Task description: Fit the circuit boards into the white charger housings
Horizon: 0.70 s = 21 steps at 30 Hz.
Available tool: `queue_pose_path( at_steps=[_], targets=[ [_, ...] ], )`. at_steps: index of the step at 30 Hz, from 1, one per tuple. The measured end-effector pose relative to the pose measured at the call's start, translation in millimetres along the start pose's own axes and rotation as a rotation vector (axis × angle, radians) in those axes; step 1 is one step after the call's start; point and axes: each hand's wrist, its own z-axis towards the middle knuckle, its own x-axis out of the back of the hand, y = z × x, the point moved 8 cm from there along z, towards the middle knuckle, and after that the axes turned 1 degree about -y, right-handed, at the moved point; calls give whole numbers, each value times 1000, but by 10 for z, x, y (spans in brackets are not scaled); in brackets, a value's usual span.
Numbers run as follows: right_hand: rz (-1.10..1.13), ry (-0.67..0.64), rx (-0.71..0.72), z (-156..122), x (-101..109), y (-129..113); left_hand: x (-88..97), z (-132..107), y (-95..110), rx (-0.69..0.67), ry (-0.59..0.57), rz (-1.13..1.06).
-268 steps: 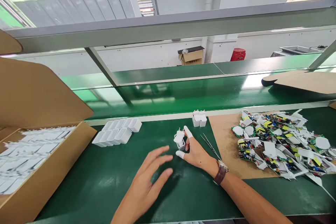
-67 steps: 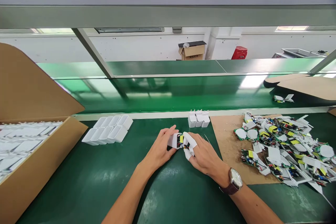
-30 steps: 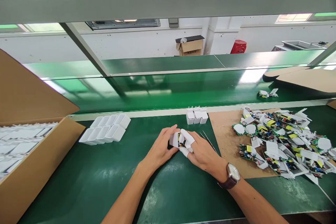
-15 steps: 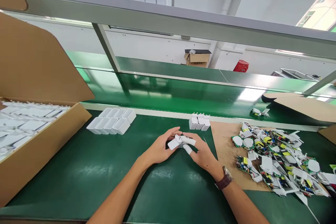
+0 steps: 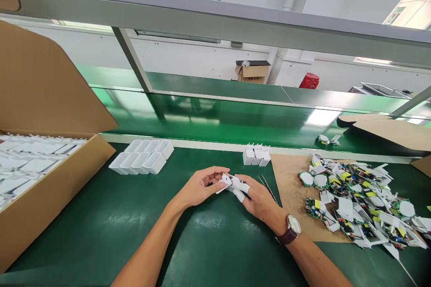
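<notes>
Both my hands meet over the green mat on a small white charger housing (image 5: 225, 182). My left hand (image 5: 198, 186) curls around its left side, fingers closed on it. My right hand (image 5: 256, 198), with white finger cots on thumb and forefinger and a watch on the wrist, pinches its right end. Behind them stand three finished white chargers (image 5: 257, 155) in a row. A block of empty white shells (image 5: 142, 160) lies to the left. A heap of circuit boards (image 5: 357, 195) rests on a cardboard sheet (image 5: 289, 188) at the right.
An open cardboard box (image 5: 50, 188) full of white parts fills the left side. Thin tweezers (image 5: 267, 184) lie beside my right hand. A green conveyor belt (image 5: 235, 121) runs behind the bench with one loose board (image 5: 328, 139) on it. More cardboard (image 5: 393, 128) lies far right.
Over the last half second my hands drew slightly closer together on the housing and tipped it. The loose board on the conveyor drifted left. My view shifted a little.
</notes>
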Motion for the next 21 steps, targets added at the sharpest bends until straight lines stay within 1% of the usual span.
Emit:
queue_pose_path(
  at_steps=[3, 6, 9, 12, 15, 17, 21],
  targets=[
    [9, 56, -44, -34, -12, 71, 12, 2, 23, -26, 14, 98],
    [74, 111, -102, -57, -17, 151, 15, 4, 20, -20, 21, 117],
    [126, 84, -106, -48, -48, 149, -19, 17, -33, 28, 33, 64],
    [97, 30, -98, -27, -70, 102, -82, 49, -78, 50, 78, -21],
    [31, 18, -84, -25, -68, 53, -135, 86, -124, 59, 161, -93],
    [-9, 31, -74, -39, -71, 35, -142, 94, -154, 60, 242, -92],
    [-58, 50, -57, -82, -112, 30, -92, 37, -186, 52, 433, 74]
  ],
)
